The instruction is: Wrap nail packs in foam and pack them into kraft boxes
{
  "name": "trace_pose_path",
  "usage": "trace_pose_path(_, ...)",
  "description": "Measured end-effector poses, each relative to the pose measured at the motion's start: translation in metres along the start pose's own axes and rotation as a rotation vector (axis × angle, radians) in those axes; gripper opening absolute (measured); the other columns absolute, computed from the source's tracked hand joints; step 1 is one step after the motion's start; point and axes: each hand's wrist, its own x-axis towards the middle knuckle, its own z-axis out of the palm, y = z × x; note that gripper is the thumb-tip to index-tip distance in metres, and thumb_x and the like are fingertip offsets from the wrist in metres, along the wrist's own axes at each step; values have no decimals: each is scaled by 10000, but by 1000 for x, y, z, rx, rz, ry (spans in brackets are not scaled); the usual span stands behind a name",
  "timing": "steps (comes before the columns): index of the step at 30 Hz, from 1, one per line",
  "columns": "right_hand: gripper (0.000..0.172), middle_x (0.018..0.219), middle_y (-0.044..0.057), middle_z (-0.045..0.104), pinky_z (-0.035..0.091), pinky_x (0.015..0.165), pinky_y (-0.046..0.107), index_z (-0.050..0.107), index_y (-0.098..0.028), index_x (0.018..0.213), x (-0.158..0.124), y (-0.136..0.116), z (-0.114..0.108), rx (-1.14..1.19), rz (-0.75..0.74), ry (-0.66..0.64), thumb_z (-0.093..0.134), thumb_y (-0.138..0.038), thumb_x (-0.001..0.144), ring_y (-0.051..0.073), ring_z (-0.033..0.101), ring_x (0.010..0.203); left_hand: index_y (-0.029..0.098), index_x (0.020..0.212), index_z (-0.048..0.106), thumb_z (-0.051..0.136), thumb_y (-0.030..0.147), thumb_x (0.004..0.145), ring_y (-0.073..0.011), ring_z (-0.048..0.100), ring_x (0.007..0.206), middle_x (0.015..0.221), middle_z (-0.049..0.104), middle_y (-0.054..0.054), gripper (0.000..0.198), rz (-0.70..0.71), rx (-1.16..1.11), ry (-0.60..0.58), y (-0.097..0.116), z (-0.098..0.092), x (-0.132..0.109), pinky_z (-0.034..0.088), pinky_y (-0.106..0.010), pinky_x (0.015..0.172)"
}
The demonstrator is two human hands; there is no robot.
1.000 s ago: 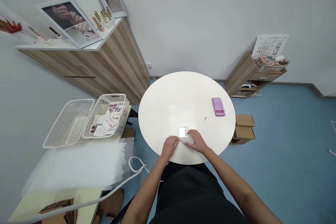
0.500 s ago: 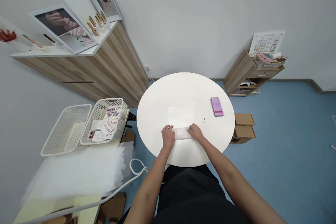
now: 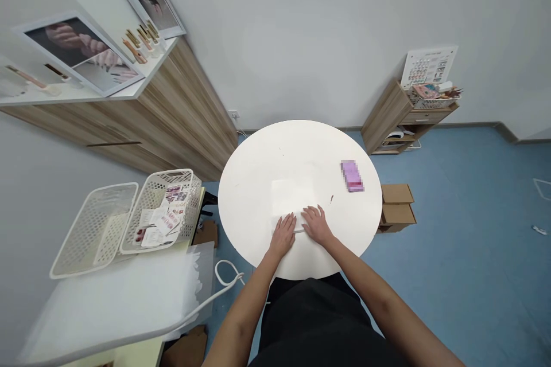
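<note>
A small flat white packet [image 3: 299, 223] lies near the front edge of the round white table [image 3: 253, 183]. My left hand [image 3: 284, 235] rests on the packet's left part, fingers stretched out and side by side. On the right part lies my right hand [image 3: 317, 225], its fingers spread and pointing up the table. Both palms face down, and the hands cover the packet's two ends. A brighter patch shows just beyond the packet; I cannot tell whether it is a clear sheet or a reflection.
A blurred purple object [image 3: 352, 176] lies at the table's right. White plastic baskets [image 3: 129, 223] stand at the left, one holding printed cards. A stack of thin white sheets [image 3: 129, 292] and a white cable [image 3: 202, 304] are nearby. Cardboard boxes [image 3: 396, 205] sit beyond the table's right edge.
My fingers have gone from gripping the packet's two ends to lying flat on top of it. Both hands have come closer together. The view has shifted slightly.
</note>
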Motion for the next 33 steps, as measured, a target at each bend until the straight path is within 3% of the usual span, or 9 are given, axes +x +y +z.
trace_pose_path(2,422,1380,137,536,131,1161,600,521,-183,1305,-6,-7,0,-10,-122,-60,535,-239,887,312,393,1336,135,1438,379,454,83,789,-259,374,1410,1497,433,-156,656,13,-18,-15,-6,0,6,301,-476,1152)
trace_pose_path(4,449,1395,163,524,139,1162,599,504,-149,1321,-7,-11,1,-29,-142,-93,541,-221,880,309,420,1322,132,1399,421,476,84,770,-266,423,1376,1453,486,-161,634,35,-52,-22,-9,-3,11,351,-463,1123)
trace_pose_path(7,377,1305,158,593,274,1122,534,554,-152,1242,-4,-9,2,-39,-89,-127,502,-123,870,276,530,1207,168,1337,461,509,103,758,-267,525,1275,1356,569,-136,585,42,-152,-44,-10,-12,17,445,-430,1040)
trace_pose_path(10,251,1073,97,676,451,938,404,618,-194,1076,2,-2,-5,2,-13,-220,484,-114,880,228,625,971,231,1221,515,511,165,788,-222,649,996,1214,620,-72,438,-43,-302,-105,-8,-27,21,537,-362,834)
trace_pose_path(12,184,1015,64,664,481,784,322,628,-211,1016,7,3,-11,49,49,-275,494,-165,899,194,632,854,245,1104,560,501,210,818,-188,646,861,1113,631,-38,295,-101,-395,-131,-8,-37,25,532,-325,747)
trace_pose_path(14,158,1019,44,652,465,715,281,632,-223,1001,15,8,-16,107,105,-290,506,-211,906,174,629,832,248,1011,584,504,247,842,-181,633,848,1019,648,-17,187,-148,-464,-134,-11,-45,30,514,-308,747)
trace_pose_path(20,303,1012,25,687,461,769,315,593,-280,1181,44,24,-7,175,231,-252,561,-284,879,218,626,922,275,1074,564,555,360,867,-182,647,748,847,679,21,225,-419,-477,-115,-30,-39,47,485,-284,673)
trace_pose_path(28,414,1143,111,602,473,846,401,555,-251,1246,52,41,20,54,252,-109,630,-342,849,297,538,1043,207,1143,564,598,316,855,-281,614,1005,1087,643,-102,310,-407,-179,106,-33,-12,54,494,-426,852)
trace_pose_path(33,690,1296,183,509,465,887,472,389,-181,1419,48,36,20,-1,413,-50,639,-454,836,365,478,1165,193,1290,484,568,396,880,-353,513,1184,1300,540,-178,466,-381,-56,290,-31,-14,50,418,-543,972)
